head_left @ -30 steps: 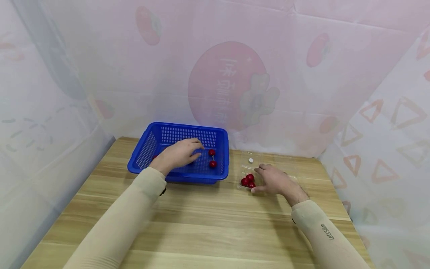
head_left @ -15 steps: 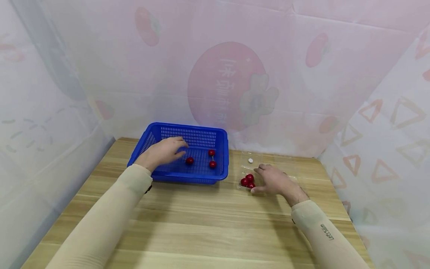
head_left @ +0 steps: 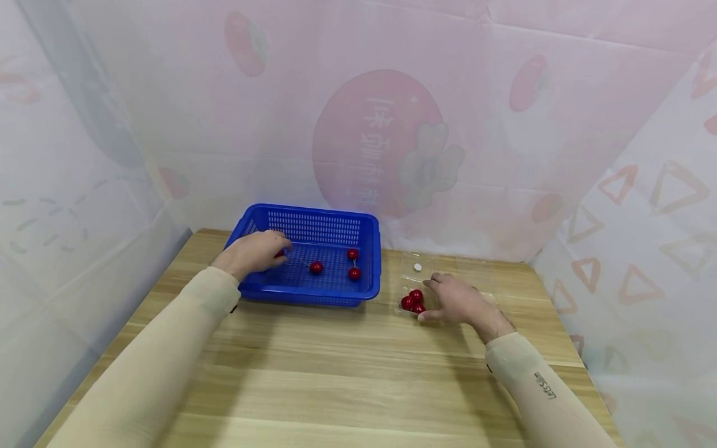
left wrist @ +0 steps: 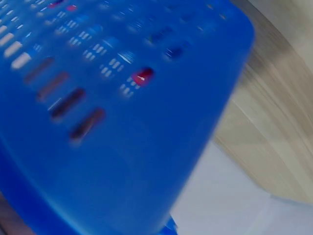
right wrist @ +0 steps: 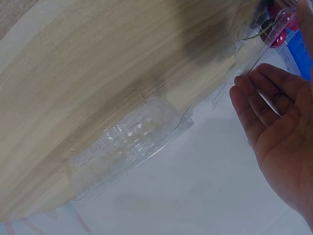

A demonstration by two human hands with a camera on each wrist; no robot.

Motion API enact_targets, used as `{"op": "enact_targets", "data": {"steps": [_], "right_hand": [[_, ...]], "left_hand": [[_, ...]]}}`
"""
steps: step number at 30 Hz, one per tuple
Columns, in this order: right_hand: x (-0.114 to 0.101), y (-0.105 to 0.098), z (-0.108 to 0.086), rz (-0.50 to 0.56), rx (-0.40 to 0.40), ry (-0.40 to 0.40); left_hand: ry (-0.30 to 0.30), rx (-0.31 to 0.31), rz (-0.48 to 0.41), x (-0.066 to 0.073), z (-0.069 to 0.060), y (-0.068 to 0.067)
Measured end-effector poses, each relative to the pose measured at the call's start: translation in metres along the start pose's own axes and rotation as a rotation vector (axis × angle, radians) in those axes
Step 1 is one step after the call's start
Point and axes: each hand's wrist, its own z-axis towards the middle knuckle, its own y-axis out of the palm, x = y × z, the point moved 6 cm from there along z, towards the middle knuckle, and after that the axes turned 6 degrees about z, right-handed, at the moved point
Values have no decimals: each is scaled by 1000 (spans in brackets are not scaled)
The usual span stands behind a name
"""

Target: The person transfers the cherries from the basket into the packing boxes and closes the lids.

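Found red cherry at left end inside blue basket, beneath left hand; cannot tell whether pinched. Noted that hand's shift leftward, off middle cherry, leaving three cherries in clear container unaltered. Recorded right hand apart, unmoved, with extended fingers at container's edge. Read green stem and moulded plastic piece by right wrist, barely by head.

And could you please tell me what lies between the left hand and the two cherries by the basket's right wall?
The head view shows one red cherry on the basket floor, between the left hand and those two cherries.
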Motion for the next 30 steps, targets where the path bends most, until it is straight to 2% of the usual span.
{"op": "enact_targets", "data": {"steps": [4,8,13,20,30], "right_hand": [[-5,-2,-2,-14,-5,21],[-6,-3,-3,-29,-9,30],[-5,-3,-2,-21,-11,35],[-5,-3,-1,-24,-8,29],[-5,-2,-2,-36,1,9]], "left_hand": [[-18,-64,37,-5,-2,5],[-48,-121,37,-10,-6,8],[-64,-168,48,-15,-8,13],[-120,-225,-3,-24,-9,22],[-197,-279,-62,-30,-12,28]]}}
